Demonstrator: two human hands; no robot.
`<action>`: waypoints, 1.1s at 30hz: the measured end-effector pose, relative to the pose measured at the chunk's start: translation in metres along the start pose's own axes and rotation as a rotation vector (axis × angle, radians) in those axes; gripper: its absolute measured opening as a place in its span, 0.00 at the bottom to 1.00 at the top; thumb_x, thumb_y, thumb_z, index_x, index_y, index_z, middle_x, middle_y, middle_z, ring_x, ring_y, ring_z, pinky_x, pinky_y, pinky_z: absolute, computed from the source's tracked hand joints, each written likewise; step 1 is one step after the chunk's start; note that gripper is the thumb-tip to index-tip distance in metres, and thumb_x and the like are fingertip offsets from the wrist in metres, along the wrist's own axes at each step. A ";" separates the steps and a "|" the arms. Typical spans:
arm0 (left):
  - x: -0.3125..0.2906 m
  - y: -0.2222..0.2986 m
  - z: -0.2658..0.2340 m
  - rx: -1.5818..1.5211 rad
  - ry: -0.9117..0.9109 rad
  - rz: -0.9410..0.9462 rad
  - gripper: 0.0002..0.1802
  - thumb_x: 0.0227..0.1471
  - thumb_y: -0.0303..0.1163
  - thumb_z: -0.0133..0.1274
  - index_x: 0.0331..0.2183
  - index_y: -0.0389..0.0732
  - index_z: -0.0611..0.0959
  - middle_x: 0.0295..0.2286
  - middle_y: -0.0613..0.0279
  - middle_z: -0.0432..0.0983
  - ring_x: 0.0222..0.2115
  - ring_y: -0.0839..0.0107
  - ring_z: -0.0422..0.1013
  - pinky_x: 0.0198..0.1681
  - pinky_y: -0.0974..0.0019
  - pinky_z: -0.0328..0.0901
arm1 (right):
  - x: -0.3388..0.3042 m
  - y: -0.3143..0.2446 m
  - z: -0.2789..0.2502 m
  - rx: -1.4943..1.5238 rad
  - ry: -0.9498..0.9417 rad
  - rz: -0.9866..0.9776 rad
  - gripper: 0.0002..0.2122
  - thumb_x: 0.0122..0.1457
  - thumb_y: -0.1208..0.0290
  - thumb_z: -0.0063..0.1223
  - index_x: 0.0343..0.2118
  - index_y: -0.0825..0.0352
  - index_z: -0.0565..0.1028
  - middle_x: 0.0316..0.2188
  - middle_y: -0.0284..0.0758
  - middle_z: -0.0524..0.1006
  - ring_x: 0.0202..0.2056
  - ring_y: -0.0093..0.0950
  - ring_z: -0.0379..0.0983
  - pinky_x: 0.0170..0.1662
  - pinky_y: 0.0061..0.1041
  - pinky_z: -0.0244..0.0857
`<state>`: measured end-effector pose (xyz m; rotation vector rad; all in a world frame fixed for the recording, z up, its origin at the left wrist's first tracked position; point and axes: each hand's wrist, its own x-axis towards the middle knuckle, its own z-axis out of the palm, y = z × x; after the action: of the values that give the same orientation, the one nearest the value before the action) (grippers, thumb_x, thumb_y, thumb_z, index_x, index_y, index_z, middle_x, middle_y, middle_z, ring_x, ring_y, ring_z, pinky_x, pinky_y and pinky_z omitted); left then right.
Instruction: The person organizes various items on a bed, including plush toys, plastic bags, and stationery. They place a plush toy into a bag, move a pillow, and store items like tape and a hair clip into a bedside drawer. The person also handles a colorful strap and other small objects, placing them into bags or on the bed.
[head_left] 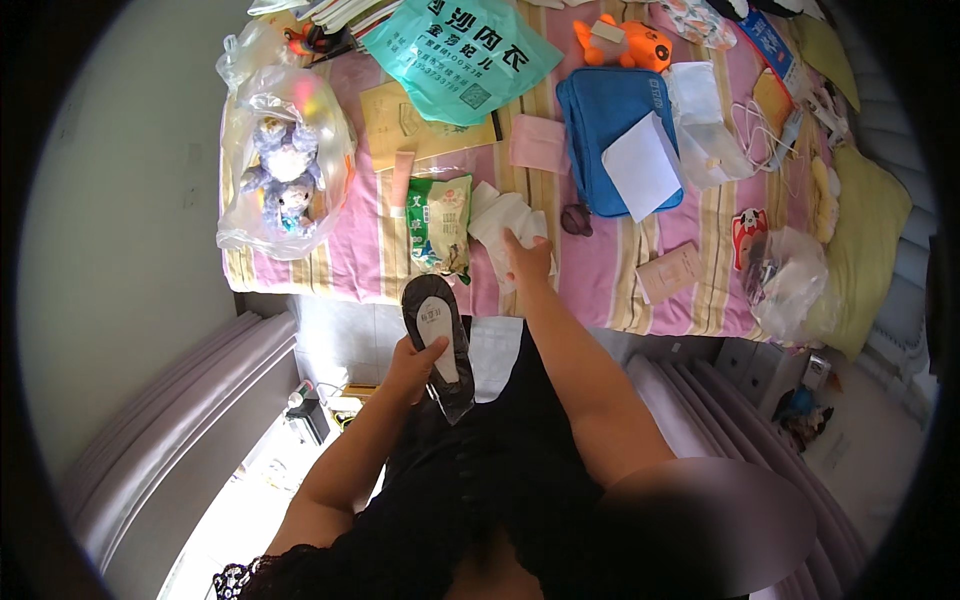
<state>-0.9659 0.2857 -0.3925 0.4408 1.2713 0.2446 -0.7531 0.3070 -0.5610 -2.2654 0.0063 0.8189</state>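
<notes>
I see the left hand closed around the lower half of a flat black packet, thumb laid across the white oval card on its front. The packet is held up in front of the near edge of the bed, upper end tipped slightly to the left.

The right hand reaches over the striped bedspread and touches a crumpled white sheet, its fingers partly spread; from where I watch, I cannot tell whether it pinches the sheet or only rests on it.

Just left of that sheet I have a green-and-white packet, with a pink tube beside its upper left corner. Beyond these lie a tan envelope and a teal plastic bag. To the right I make out a pink square pouch beside a blue zip case, which has a folded white paper on it. Dark glasses lie near the case's lower left corner.
</notes>
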 end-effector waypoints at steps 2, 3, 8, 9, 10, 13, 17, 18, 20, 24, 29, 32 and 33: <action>0.001 0.002 -0.001 -0.005 -0.007 0.009 0.13 0.51 0.28 0.53 0.39 0.32 0.75 0.32 0.57 0.76 0.30 0.68 0.74 0.33 0.65 0.70 | 0.023 0.002 0.025 0.012 -0.007 0.127 0.24 0.44 0.58 0.62 0.37 0.74 0.69 0.21 0.38 0.72 0.17 0.29 0.67 0.20 0.29 0.61; 0.001 0.004 -0.002 -0.009 0.002 0.013 0.13 0.51 0.28 0.53 0.39 0.32 0.75 0.32 0.57 0.76 0.31 0.67 0.74 0.34 0.65 0.70 | 0.032 0.000 0.033 0.044 -0.073 0.156 0.21 0.45 0.61 0.61 0.35 0.74 0.70 0.19 0.37 0.72 0.15 0.28 0.66 0.17 0.28 0.60; 0.002 0.006 -0.013 -0.093 0.081 0.035 0.14 0.51 0.27 0.53 0.40 0.33 0.74 0.33 0.57 0.76 0.31 0.66 0.74 0.35 0.63 0.70 | 0.058 -0.020 0.016 0.125 -0.166 -0.111 0.10 0.46 0.68 0.55 0.22 0.72 0.74 0.16 0.37 0.73 0.14 0.28 0.69 0.16 0.26 0.62; 0.004 0.004 -0.016 -0.091 0.085 0.028 0.14 0.51 0.27 0.53 0.40 0.33 0.74 0.33 0.57 0.76 0.31 0.66 0.74 0.35 0.63 0.70 | 0.061 -0.023 0.008 0.103 -0.051 -0.255 0.09 0.46 0.69 0.53 0.20 0.72 0.74 0.17 0.38 0.74 0.15 0.28 0.70 0.17 0.26 0.62; 0.006 0.000 -0.022 -0.089 0.089 0.022 0.14 0.51 0.27 0.53 0.40 0.33 0.74 0.33 0.57 0.76 0.31 0.66 0.74 0.35 0.63 0.70 | 0.067 -0.015 0.010 -0.011 -0.071 -0.260 0.09 0.47 0.68 0.53 0.25 0.70 0.76 0.18 0.38 0.75 0.16 0.28 0.71 0.18 0.26 0.63; 0.006 0.004 -0.020 -0.050 0.109 -0.006 0.14 0.52 0.28 0.52 0.41 0.34 0.73 0.33 0.56 0.76 0.32 0.64 0.74 0.37 0.61 0.70 | 0.064 -0.013 0.030 -0.120 -0.372 -0.170 0.09 0.46 0.69 0.52 0.29 0.68 0.74 0.26 0.42 0.77 0.32 0.38 0.74 0.37 0.33 0.66; 0.009 -0.002 -0.024 -0.047 0.085 -0.001 0.14 0.51 0.29 0.53 0.40 0.34 0.74 0.33 0.56 0.76 0.32 0.64 0.74 0.36 0.61 0.70 | 0.035 -0.021 0.077 0.231 -0.862 -0.575 0.12 0.48 0.73 0.49 0.37 0.70 0.71 0.30 0.43 0.76 0.36 0.45 0.71 0.40 0.36 0.65; 0.008 -0.005 -0.027 -0.056 0.091 -0.002 0.13 0.51 0.29 0.53 0.40 0.34 0.74 0.33 0.56 0.76 0.32 0.64 0.74 0.36 0.61 0.70 | 0.022 -0.032 0.067 0.128 -0.784 -0.582 0.13 0.48 0.73 0.49 0.38 0.69 0.71 0.31 0.43 0.75 0.36 0.45 0.70 0.41 0.36 0.64; 0.007 -0.007 -0.033 -0.057 0.090 -0.010 0.13 0.51 0.29 0.52 0.39 0.34 0.74 0.33 0.56 0.76 0.32 0.64 0.74 0.36 0.61 0.70 | 0.002 -0.056 0.039 -0.075 -0.606 -0.592 0.15 0.47 0.74 0.50 0.40 0.68 0.71 0.33 0.44 0.75 0.38 0.46 0.69 0.43 0.38 0.63; 0.009 -0.014 -0.044 -0.074 0.107 -0.017 0.13 0.51 0.29 0.53 0.40 0.34 0.74 0.33 0.56 0.76 0.32 0.64 0.74 0.37 0.61 0.70 | 0.015 -0.007 -0.020 -0.328 0.172 -0.522 0.28 0.41 0.66 0.61 0.47 0.69 0.67 0.45 0.47 0.69 0.47 0.45 0.64 0.50 0.43 0.56; 0.014 -0.012 -0.040 -0.122 0.126 -0.001 0.13 0.51 0.29 0.53 0.39 0.33 0.74 0.31 0.56 0.76 0.29 0.66 0.75 0.33 0.63 0.71 | 0.027 0.035 -0.059 -0.472 -0.421 -0.165 0.31 0.42 0.57 0.62 0.48 0.69 0.69 0.39 0.45 0.76 0.42 0.41 0.72 0.45 0.37 0.64; 0.010 -0.005 -0.034 -0.152 0.088 -0.013 0.14 0.51 0.29 0.53 0.39 0.33 0.74 0.32 0.56 0.76 0.30 0.65 0.74 0.33 0.63 0.71 | 0.015 0.007 -0.077 -0.012 -0.461 -0.183 0.25 0.45 0.60 0.60 0.45 0.70 0.71 0.33 0.45 0.77 0.36 0.43 0.74 0.40 0.35 0.66; 0.011 -0.005 -0.034 -0.146 0.089 -0.008 0.14 0.51 0.29 0.53 0.39 0.33 0.74 0.32 0.56 0.76 0.30 0.65 0.74 0.33 0.63 0.71 | 0.016 -0.002 -0.079 0.029 -0.383 -0.309 0.24 0.46 0.60 0.59 0.44 0.70 0.71 0.33 0.45 0.77 0.36 0.43 0.74 0.39 0.35 0.66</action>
<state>-0.9954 0.2924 -0.4120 0.3026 1.3321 0.3515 -0.6957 0.2621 -0.5262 -1.9813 -0.4913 1.0565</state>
